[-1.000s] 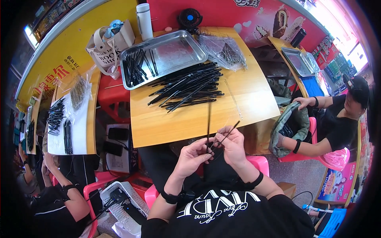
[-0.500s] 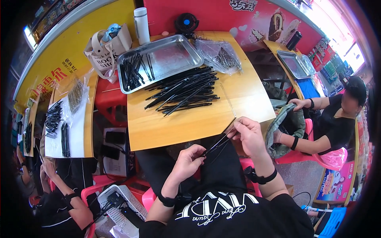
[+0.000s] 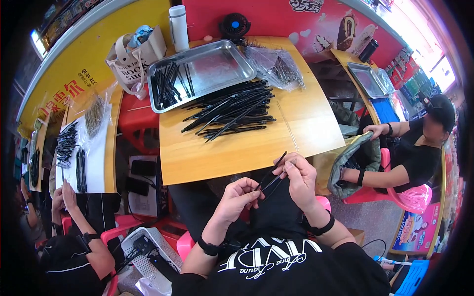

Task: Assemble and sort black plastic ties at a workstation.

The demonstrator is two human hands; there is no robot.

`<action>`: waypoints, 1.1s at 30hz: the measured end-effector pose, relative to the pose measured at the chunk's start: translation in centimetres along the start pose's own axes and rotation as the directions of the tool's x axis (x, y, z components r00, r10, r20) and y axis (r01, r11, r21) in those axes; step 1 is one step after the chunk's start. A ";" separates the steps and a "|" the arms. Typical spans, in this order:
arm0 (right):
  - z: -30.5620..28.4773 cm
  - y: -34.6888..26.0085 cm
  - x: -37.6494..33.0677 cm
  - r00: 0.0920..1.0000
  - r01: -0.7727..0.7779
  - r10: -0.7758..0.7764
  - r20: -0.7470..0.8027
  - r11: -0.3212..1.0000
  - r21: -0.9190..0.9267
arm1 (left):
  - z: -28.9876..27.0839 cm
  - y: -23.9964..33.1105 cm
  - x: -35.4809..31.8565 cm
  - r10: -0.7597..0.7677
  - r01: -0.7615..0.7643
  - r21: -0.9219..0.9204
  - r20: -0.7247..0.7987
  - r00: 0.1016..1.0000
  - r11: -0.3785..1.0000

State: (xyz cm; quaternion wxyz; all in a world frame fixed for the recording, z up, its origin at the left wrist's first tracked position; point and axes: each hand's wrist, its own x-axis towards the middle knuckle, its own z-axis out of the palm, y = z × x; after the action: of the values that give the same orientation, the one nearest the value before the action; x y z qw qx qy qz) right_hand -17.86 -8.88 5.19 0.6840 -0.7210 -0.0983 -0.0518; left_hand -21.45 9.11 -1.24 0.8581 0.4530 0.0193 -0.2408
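Over my lap, in front of the table edge, both hands work on thin black strips (image 3: pixel 272 169). My left hand (image 3: pixel 237 200) pinches their lower ends between thumb and fingers. The fingers of my right hand (image 3: pixel 299 178) are closed on the upper part of a strip, and another sticks up beside them. A large pile of similar black strips (image 3: pixel 232 111) lies on the wooden table (image 3: pixel 212 165). More of them rest in the left end of a shallow metal tray (image 3: pixel 217 64) behind the pile.
A clear plastic bag of thin dark pieces (image 3: pixel 281 69) lies right of the tray. A thin pale stick (image 3: pixel 288 127) lies on the table's right part. A white bottle (image 3: pixel 178 29), black fan (image 3: pixel 233 27) and cloth bag (image 3: pixel 133 61) stand behind. People (image 3: pixel 419 153) sit on both sides.
My right hand has shifted slightly down, and a strip now points up beside it. My left hand stays closed at the lower ends. At right, the person's hand has raised the green bag's rim.
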 end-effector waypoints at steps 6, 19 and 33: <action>0.6 -0.1 -0.2 0.999 0.013 -0.016 -0.045 0.998 -0.060 | -0.1 -0.4 0.3 0.012 -0.012 0.016 -0.046 0.999 1.000; 2.1 3.8 -2.9 0.968 -0.225 0.191 0.160 0.946 0.234 | -0.3 -0.3 0.1 0.119 -0.121 -0.007 -0.134 0.984 0.993; 4.8 5.5 -3.4 0.997 -0.044 0.052 -0.052 0.990 0.137 | 0.2 -0.6 -0.1 0.186 -0.192 -0.018 -0.181 0.966 0.981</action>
State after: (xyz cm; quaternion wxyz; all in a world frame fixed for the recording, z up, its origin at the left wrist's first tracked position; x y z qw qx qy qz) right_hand -20.27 -4.57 -1.16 0.7349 -0.6733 -0.0652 -0.0486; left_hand -21.84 8.75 -1.58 0.8798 0.4574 0.0568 -0.1161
